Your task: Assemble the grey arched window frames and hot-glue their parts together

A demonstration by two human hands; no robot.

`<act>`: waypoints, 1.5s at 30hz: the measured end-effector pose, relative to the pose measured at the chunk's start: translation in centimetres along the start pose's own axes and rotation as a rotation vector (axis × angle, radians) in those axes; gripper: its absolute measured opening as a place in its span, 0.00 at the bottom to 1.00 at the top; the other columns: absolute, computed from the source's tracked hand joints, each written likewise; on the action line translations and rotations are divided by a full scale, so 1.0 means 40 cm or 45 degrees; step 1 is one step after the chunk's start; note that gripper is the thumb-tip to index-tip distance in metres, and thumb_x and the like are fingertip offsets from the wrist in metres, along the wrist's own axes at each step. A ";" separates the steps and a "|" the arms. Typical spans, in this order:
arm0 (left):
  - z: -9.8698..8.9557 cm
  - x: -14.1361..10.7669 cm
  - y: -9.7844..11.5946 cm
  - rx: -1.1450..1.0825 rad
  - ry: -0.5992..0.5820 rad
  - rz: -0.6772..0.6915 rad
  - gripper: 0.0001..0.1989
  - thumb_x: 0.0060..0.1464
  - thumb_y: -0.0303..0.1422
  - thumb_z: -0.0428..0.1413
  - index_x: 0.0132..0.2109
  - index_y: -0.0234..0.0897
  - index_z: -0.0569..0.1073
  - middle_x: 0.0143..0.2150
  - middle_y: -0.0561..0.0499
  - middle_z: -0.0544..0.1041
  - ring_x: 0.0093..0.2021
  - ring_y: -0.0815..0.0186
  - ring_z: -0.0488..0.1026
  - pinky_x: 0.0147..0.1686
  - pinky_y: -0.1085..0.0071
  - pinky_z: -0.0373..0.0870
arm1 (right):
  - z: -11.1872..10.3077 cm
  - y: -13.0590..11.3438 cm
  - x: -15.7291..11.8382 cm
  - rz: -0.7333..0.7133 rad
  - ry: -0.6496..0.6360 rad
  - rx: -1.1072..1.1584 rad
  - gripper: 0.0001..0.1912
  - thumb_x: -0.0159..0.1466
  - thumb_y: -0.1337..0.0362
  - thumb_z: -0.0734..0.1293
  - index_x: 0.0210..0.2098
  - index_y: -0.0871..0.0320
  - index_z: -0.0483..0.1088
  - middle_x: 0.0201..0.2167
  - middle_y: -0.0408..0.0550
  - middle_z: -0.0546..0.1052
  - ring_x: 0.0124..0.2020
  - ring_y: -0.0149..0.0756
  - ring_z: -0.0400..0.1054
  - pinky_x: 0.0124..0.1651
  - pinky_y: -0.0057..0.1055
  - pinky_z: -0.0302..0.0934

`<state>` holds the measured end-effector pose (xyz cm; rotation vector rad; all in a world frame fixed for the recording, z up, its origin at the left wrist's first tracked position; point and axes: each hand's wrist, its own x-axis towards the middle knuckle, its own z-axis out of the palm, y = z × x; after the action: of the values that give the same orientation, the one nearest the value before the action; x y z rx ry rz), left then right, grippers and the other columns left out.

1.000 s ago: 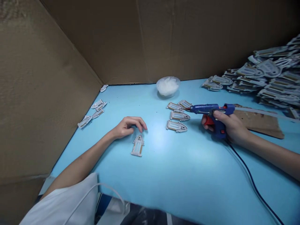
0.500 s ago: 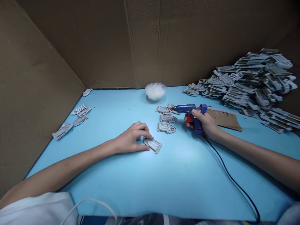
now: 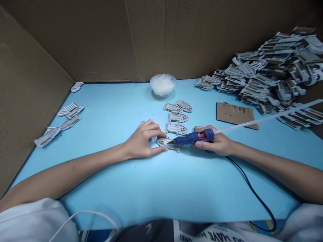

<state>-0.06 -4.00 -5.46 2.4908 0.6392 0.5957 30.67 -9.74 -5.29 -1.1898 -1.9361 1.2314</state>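
My left hand pinches the pointed end of a small white arch-shaped piece between thumb and fingers, flat against the blue table. In my right hand is a blue hot glue gun, its nozzle over that piece; whether it touches I cannot tell. A long translucent glue stick sticks out of the gun's back, and a black cord runs from below my hand. Just beyond lie several similar pieces, with white fronts and brown edges.
A clear bowl of white fluffy material stands at the back. A big heap of like pieces fills the right rear, beside a brown cardboard scrap. Several more pieces lie at left. Cardboard walls enclose the back and left.
The glue gun has come left and nearer, swinging from the other pieces to over the held one. That piece has turned slightly in my left hand. The view has shifted a little.
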 end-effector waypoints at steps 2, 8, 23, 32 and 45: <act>0.002 0.002 0.000 0.021 0.009 -0.026 0.17 0.57 0.45 0.67 0.46 0.37 0.80 0.38 0.48 0.79 0.44 0.59 0.71 0.48 0.61 0.62 | 0.007 -0.017 0.001 0.073 -0.019 0.007 0.26 0.64 0.43 0.69 0.25 0.60 0.72 0.19 0.45 0.69 0.18 0.29 0.59 0.19 0.27 0.52; 0.007 0.004 -0.006 0.084 0.094 -0.064 0.21 0.54 0.50 0.68 0.44 0.38 0.81 0.39 0.48 0.79 0.45 0.58 0.71 0.49 0.60 0.61 | 0.027 -0.025 -0.001 0.154 -0.005 0.009 0.28 0.66 0.41 0.66 0.27 0.61 0.75 0.18 0.45 0.68 0.16 0.28 0.60 0.17 0.26 0.54; 0.005 0.004 0.000 0.068 0.069 -0.041 0.18 0.57 0.47 0.67 0.45 0.38 0.81 0.41 0.48 0.79 0.45 0.57 0.71 0.49 0.59 0.61 | 0.022 -0.031 0.003 0.194 -0.014 -0.014 0.27 0.67 0.42 0.65 0.28 0.60 0.74 0.19 0.45 0.67 0.18 0.29 0.60 0.18 0.27 0.53; 0.001 0.007 -0.004 0.016 0.029 0.007 0.18 0.60 0.47 0.65 0.46 0.37 0.81 0.42 0.47 0.79 0.46 0.59 0.72 0.48 0.61 0.61 | 0.020 -0.039 0.005 0.238 0.007 -0.043 0.26 0.66 0.42 0.66 0.27 0.60 0.72 0.19 0.46 0.69 0.19 0.30 0.59 0.21 0.28 0.50; 0.002 0.007 -0.005 0.027 0.066 0.085 0.16 0.59 0.43 0.67 0.46 0.33 0.80 0.41 0.47 0.78 0.45 0.59 0.72 0.47 0.62 0.62 | 0.015 -0.046 0.007 0.196 -0.027 -0.153 0.25 0.68 0.45 0.64 0.25 0.59 0.68 0.21 0.45 0.68 0.23 0.31 0.58 0.26 0.30 0.50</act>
<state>0.14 -3.72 -5.54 2.5320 0.5867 0.6833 29.36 -10.07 -3.88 -1.4156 -1.9887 1.2234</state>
